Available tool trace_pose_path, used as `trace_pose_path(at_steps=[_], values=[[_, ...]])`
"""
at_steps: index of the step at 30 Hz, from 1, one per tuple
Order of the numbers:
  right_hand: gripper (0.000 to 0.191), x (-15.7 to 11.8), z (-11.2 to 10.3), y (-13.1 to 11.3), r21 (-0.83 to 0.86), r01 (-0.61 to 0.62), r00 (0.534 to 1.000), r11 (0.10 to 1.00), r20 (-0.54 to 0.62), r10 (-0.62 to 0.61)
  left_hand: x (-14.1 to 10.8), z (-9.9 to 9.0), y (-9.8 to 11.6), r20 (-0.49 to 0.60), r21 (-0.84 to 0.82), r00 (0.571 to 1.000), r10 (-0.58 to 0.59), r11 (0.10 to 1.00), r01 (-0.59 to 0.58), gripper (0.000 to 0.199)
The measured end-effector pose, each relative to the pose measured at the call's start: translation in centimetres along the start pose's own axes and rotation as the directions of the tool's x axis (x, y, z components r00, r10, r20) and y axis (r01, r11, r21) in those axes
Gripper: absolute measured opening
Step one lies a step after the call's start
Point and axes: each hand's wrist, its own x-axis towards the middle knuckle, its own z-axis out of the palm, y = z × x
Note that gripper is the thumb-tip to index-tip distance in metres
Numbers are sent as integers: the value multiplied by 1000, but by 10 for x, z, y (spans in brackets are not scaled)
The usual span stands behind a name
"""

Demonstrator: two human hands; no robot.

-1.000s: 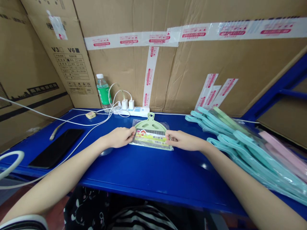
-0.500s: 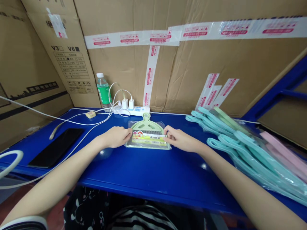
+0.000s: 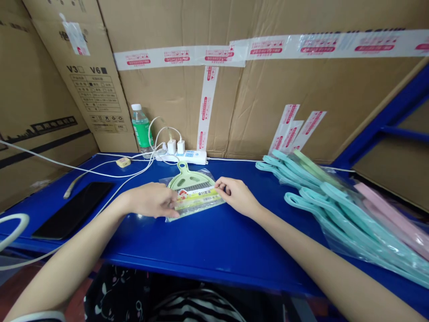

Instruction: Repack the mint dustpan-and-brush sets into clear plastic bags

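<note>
A light green dustpan (image 3: pixel 191 179) lies flat on the blue table, slightly turned, inside a clear plastic bag. A grey-bristled brush (image 3: pixel 197 186) and a printed yellow-and-white card (image 3: pixel 197 197) show in the bag with it. My left hand (image 3: pixel 152 200) grips the bag's left side, its thumb near the lower left corner and its fingers bent over the edge. With thumb and curled fingers, my right hand (image 3: pixel 236 195) pinches the right edge by the card's end. Fingertips on both sides are partly hidden.
Several bagged turquoise dustpans (image 3: pixel 335 210), with green and pink (image 3: pixel 389 208) ones, lie at right. Behind are a power strip (image 3: pixel 191 156) with chargers and a green-labelled bottle (image 3: pixel 142 129). A black phone (image 3: pixel 72 210) and white cables lie left. Cardboard (image 3: pixel 254 98) lines the back.
The bagged dustpan has turned counterclockwise, its right side swinging away from me and its left side nearer. My left hand has come closer to me; the view has shifted slightly.
</note>
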Motion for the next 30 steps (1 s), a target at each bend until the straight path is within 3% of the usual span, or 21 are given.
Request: trace_pose_path(at_steps=[2, 4, 6, 9, 12, 17, 24, 30], values=[[10, 1, 2, -1, -13, 14, 1000, 1000, -24, -14, 2, 4, 9, -185, 171, 983, -9, 984, 41, 20], [12, 2, 4, -1, -19, 30, 999, 999, -43, -31, 6, 12, 19, -385, 282, 922, 31, 955, 86, 17], [14, 3, 5, -1, -16, 47, 997, 999, -58, -48, 11, 23, 28, -479, 340, 864, 156, 940, 18, 17], [14, 6, 8, 2, 3, 76, 995, 997, -71, -76, 19, 39, 34, -380, 337, 843, 381, 906, -257, 32], [11, 8, 9, 5, 30, 101, 992, 994, -82, -98, 24, 46, 29, -241, 219, 871, 427, 899, -380, 46], [11, 8, 8, 9, 64, 134, 987, 989, -96, -127, 29, 43, 16, -178, 97, 912, 370, 929, -358, 55], [35, 2, 9, 12, 54, 164, 983, 985, -89, -159, 38, 47, 14, -243, 159, 939, 245, 965, -211, 52], [43, -4, 6, 6, -154, 180, 983, 972, -18, -185, 46, 46, 0, -290, 175, 949, 123, 982, -74, 50]])
